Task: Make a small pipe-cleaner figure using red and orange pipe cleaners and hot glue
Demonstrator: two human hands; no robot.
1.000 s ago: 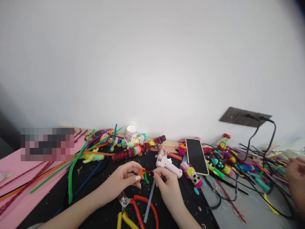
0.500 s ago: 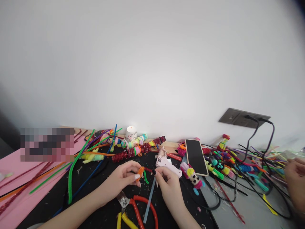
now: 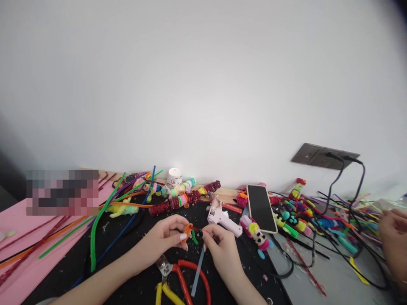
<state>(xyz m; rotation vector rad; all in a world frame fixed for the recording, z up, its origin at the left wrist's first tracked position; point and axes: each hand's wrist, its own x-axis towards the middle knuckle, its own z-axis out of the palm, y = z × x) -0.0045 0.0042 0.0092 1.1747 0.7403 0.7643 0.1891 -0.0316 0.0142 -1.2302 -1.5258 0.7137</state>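
Observation:
My left hand [image 3: 165, 239] pinches a small orange pipe-cleaner piece [image 3: 188, 231] above the black mat [image 3: 121, 262]. My right hand [image 3: 219, 248] is closed beside it, its fingertips pinching a thin red pipe-cleaner end [image 3: 197, 230] that joins the orange piece. A short green pipe-cleaner bit [image 3: 194, 237] hangs just below them. Red-handled pliers [image 3: 187, 275] and a clear glue stick [image 3: 199, 271] lie on the mat under my hands. A white glue gun [image 3: 222, 218] rests just beyond my right hand.
Long pipe cleaners [image 3: 98, 220] lie across the pink sheet [image 3: 19, 237] at left. Finished coiled figures [image 3: 184, 197] line the wall. A phone [image 3: 260, 207], black cables [image 3: 337, 237] and a wall socket [image 3: 324, 156] are at right. Another person's hand [image 3: 392, 241] works at the far right edge.
My right hand has shifted slightly left, closer to the orange piece. My left hand has turned the orange piece a little. The other person's hand stays at the right edge.

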